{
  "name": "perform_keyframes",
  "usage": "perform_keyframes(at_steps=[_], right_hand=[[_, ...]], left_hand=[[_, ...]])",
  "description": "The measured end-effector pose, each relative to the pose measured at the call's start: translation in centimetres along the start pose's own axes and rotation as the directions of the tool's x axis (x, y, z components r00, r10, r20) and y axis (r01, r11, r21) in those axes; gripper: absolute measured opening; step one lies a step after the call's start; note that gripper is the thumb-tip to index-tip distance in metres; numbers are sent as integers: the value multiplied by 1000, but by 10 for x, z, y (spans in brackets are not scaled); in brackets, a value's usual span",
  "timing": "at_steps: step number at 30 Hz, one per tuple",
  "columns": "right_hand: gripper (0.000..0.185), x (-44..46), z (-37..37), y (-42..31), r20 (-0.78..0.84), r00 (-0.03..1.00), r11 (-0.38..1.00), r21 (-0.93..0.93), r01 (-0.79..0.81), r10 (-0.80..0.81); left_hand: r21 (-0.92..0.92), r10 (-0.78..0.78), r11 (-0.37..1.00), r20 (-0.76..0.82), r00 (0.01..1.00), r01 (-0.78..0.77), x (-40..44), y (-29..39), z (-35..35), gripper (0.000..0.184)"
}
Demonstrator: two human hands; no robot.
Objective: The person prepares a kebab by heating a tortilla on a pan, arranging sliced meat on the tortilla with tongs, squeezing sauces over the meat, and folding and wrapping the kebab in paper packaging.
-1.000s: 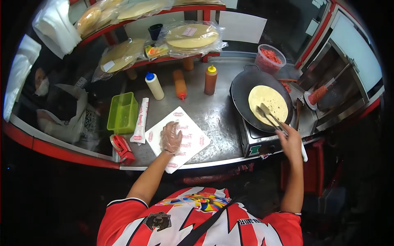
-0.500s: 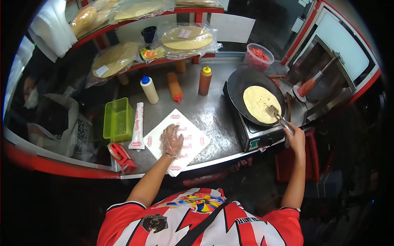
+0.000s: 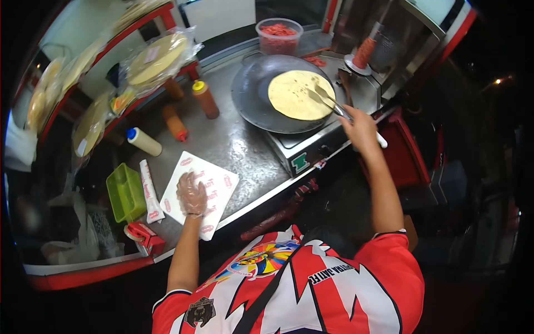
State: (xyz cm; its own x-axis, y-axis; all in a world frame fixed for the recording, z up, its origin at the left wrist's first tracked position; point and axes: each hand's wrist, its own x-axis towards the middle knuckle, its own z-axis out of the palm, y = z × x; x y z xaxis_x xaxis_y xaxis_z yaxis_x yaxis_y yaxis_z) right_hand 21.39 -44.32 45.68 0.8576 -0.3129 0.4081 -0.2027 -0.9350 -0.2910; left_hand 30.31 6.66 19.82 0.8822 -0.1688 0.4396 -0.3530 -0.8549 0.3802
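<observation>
My left hand [image 3: 192, 195], in a clear plastic glove, lies spread on a stack of white printed paper [image 3: 219, 189] on the steel counter. Closed around metal tongs [image 3: 331, 102] is my right hand [image 3: 360, 129], at the front right of the black round pan [image 3: 253, 92]. The tong tips touch the top of a pale round flatbread [image 3: 292, 94] in the pan, near its right side. Beneath the pan stands a steel stove [image 3: 300, 140].
Sauce bottles [image 3: 206, 100] stand behind the paper. A green tray [image 3: 126, 192], a wrapped paper roll [image 3: 150, 192] and a red tape dispenser [image 3: 143, 236] lie left. Behind the pan are a tub of red shreds [image 3: 279, 36] and a meat spit [image 3: 364, 53]. Bagged flatbreads [image 3: 156, 58] fill shelves.
The view has swung to the right and tilted. The tongs have shifted over the flatbread while staying in my right hand. My left hand rests on the paper as before.
</observation>
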Motion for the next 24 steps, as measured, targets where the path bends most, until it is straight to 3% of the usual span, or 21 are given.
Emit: perform_keyframes(at_steps=[1,4,6,7,8,11,12,14,15,16,24], right_hand=[[38,0,17,-6,-17,999,998,52,-30,31],[38,-18,14,-37,230,970,997,30,69,-74],[40,-13,2,-2,83,958,951,167,258,-275],[39,-5,-24,3,241,960,973,214,89,-141],[38,2,-20,30,194,970,950,302,82,-145],[37,15,-10,47,128,980,987,76,143,-152],[37,17,-8,32,131,985,991,90,98,-109],[37,13,16,23,84,973,958,214,193,-215],[37,9,18,17,197,946,964,122,237,-258],[37,10,21,18,195,943,959,138,246,-270],[37,47,9,48,83,976,929,334,161,-200]], left_hand=[[-10,-32,999,32,999,33,2,7,-6,51],[7,-9,1000,59,998,9,5,9,-7,52],[-11,-17,1000,32,999,17,6,12,-5,50],[-7,-21,1000,29,999,21,6,12,-6,50],[-2,-26,1000,27,999,26,5,13,-5,49],[20,-1,1000,6,1000,1,4,18,-6,49],[26,0,1000,0,1000,0,7,18,-6,50],[84,47,995,-11,999,-46,6,14,-3,50],[77,48,996,-10,999,-47,6,15,-3,50],[69,51,996,-8,999,-50,7,15,-3,50],[81,4,997,8,1000,-5,6,15,-2,52]])
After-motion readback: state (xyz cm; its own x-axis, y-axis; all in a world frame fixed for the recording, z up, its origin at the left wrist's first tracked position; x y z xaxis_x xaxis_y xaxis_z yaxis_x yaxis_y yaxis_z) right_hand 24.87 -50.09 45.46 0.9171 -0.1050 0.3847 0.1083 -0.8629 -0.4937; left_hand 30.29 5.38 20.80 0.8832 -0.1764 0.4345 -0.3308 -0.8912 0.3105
